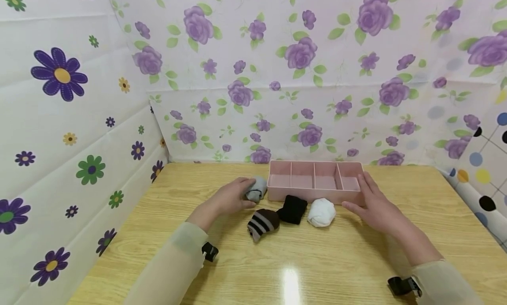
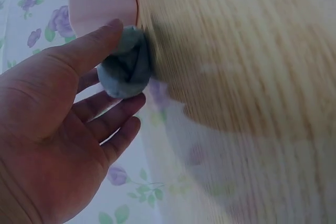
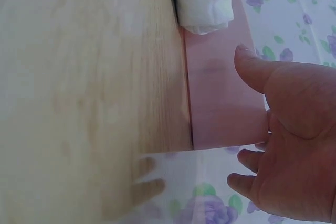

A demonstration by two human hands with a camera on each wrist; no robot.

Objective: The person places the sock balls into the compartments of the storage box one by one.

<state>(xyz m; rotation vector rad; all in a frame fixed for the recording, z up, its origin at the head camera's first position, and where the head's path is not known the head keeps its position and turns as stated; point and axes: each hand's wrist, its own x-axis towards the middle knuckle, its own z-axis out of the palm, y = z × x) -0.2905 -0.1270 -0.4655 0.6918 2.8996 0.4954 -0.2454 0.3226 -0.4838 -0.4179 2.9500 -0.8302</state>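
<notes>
My left hand (image 1: 233,196) is at a rolled grey sock (image 1: 256,189), just left of the pink divided box (image 1: 309,194). In the left wrist view the thumb lies on one side of the grey sock (image 2: 126,66) and the fingertips on the other. My right hand (image 1: 376,207) is at the box's right end, fingers extended along that end and thumb by the front wall. In front of the box lie a striped rolled sock (image 1: 263,223), a black rolled sock (image 1: 292,209) and a white rolled sock (image 1: 321,212).
The box has several compartments side by side. It stands near the back of the wooden table (image 1: 317,261), close to a flower-printed cloth (image 1: 245,120). Another printed cloth (image 1: 79,133) hangs along the left, and a dotted one (image 1: 485,177) is at the right.
</notes>
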